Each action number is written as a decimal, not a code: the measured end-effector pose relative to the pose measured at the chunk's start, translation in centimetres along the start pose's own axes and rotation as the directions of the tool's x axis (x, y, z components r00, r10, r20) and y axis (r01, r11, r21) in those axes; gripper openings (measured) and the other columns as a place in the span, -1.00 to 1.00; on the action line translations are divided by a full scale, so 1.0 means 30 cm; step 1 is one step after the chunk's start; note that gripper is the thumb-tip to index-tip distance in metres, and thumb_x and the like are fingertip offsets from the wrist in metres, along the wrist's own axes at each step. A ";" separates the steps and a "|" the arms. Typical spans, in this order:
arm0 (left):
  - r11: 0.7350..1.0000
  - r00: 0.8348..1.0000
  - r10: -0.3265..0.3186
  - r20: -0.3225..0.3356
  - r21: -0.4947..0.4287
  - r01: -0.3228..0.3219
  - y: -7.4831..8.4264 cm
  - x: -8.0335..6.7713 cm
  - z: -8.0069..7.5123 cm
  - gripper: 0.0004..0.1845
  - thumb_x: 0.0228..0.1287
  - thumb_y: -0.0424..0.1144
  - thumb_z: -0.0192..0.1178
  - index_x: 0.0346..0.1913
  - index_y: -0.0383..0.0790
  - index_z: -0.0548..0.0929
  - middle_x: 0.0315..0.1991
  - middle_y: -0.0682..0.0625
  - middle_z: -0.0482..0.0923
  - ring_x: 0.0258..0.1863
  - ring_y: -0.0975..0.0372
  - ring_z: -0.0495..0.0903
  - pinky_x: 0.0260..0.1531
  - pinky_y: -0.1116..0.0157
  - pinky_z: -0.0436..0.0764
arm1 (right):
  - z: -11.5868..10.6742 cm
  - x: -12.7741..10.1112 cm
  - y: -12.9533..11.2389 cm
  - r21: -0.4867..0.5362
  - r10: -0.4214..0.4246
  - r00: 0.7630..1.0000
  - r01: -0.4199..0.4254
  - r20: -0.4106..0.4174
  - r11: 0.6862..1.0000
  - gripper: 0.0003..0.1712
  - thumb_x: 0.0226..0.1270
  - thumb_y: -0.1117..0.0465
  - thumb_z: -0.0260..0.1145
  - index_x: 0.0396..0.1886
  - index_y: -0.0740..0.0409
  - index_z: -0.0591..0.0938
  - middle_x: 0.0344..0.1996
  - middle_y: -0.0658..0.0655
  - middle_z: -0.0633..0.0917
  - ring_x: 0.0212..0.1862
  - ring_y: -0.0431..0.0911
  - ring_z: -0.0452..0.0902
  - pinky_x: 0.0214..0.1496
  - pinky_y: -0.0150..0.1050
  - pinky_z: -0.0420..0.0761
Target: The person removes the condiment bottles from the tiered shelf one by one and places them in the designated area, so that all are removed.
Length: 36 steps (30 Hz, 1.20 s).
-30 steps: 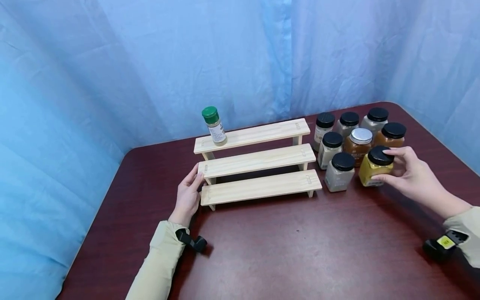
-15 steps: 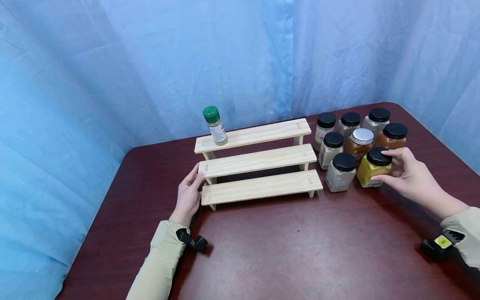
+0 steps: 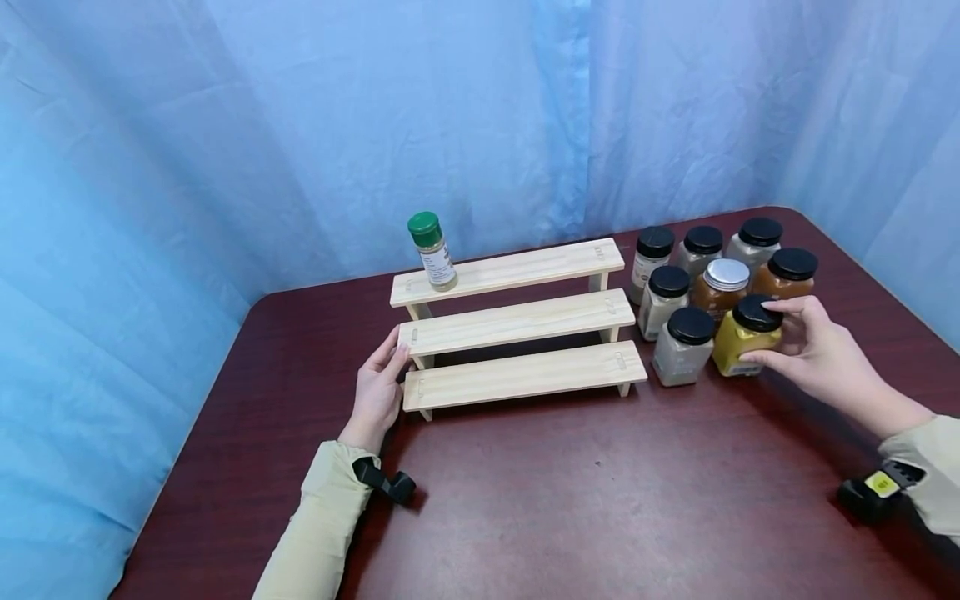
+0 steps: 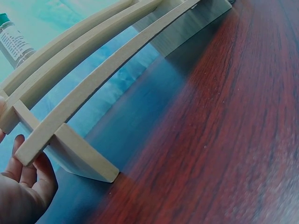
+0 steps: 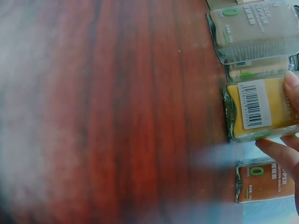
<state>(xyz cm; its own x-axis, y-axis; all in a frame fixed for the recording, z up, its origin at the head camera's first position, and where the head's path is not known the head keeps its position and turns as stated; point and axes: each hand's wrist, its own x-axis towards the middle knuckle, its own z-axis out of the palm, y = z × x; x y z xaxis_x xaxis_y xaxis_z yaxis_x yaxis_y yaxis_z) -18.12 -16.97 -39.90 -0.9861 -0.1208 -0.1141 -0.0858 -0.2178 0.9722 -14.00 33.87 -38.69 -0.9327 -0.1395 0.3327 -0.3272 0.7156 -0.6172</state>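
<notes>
One three-tier wooden rack point(image 3: 517, 329) on the desk point(image 3: 600, 500). One green-capped bottle point(image 3: 432, 251) on its top tier. Right of the rack, eight jars – seven black-lidded, one silver-lidded point(image 3: 718, 287) – and two hands

The 3 wooden rack point(image 3: 517, 325) steps lie open except for 1 green-capped bottle point(image 3: 432, 250) at the top step's left end. Right of the rack, 8 jars point(image 3: 708, 292) crowd together; bare table point(image 3: 600, 500) spreads in front.
</notes>
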 end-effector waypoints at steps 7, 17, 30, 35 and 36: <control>1.000 1.000 0.010 -0.005 0.009 -0.010 -0.006 0.003 -0.005 -0.48 0.44 -0.32 0.00 0.42 -0.18 0.26 -0.26 0.21 0.54 -0.18 0.43 0.55 -0.16 0.41 0.54 | 0.000 0.002 0.008 0.019 -0.002 1.000 0.001 0.026 1.000 -0.13 -0.04 0.53 0.44 0.18 0.43 0.10 -0.01 0.64 0.42 -0.24 -0.84 0.17 -0.40 -0.80 0.33; 1.000 1.000 0.015 -0.004 0.003 -0.015 -0.010 0.005 -0.004 -0.48 0.43 -0.33 0.00 0.42 -0.21 0.24 -0.27 0.21 0.55 -0.21 0.43 0.55 -0.17 0.41 0.54 | 0.004 0.003 0.002 0.035 -0.032 0.999 0.032 0.017 0.999 -0.13 -0.05 0.55 0.44 0.17 0.45 0.09 -0.01 0.60 0.40 -0.19 -0.86 0.16 -0.37 -0.81 0.33; 1.000 1.000 0.010 -0.004 0.002 -0.010 -0.007 0.006 0.000 -0.48 0.44 -0.33 0.00 0.41 -0.19 0.26 -0.24 0.22 0.55 -0.19 0.44 0.55 -0.17 0.40 0.53 | -0.016 0.002 -0.008 0.014 -0.004 1.000 0.004 -0.019 1.000 -0.21 -0.09 0.43 0.53 0.11 0.42 0.29 0.00 0.27 0.40 -0.17 -0.81 0.15 -0.29 -0.83 0.29; 1.000 1.000 0.014 -0.002 0.010 -0.014 -0.006 0.003 0.002 -0.48 0.43 -0.32 0.01 0.42 -0.20 0.25 -0.24 0.22 0.55 -0.19 0.44 0.55 -0.16 0.41 0.53 | -0.028 0.019 -0.020 -0.021 -0.060 0.997 0.059 -0.047 0.998 -0.27 -0.22 0.47 0.57 0.02 0.43 0.42 -0.04 0.12 0.43 -0.10 -0.72 0.18 -0.20 -0.85 0.24; 1.000 1.000 0.013 -0.002 0.012 -0.013 -0.006 0.003 0.002 -0.48 0.43 -0.31 0.01 0.42 -0.20 0.25 -0.24 0.22 0.55 -0.19 0.44 0.55 -0.16 0.41 0.53 | -0.031 0.023 -0.023 -0.025 -0.076 0.996 0.075 -0.056 0.997 -0.28 -0.25 0.49 0.57 0.00 0.42 0.44 -0.06 0.03 0.42 -0.08 -0.68 0.20 -0.18 -0.85 0.24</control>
<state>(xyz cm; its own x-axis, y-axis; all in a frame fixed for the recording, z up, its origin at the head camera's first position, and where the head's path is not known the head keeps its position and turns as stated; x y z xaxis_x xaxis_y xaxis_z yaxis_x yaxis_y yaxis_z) -18.19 -16.88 -40.07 -0.9869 -0.1252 -0.1013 -0.0742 -0.2048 0.9760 -14.29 33.91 -37.37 -0.8951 -0.1556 0.4179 -0.3924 0.7199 -0.5725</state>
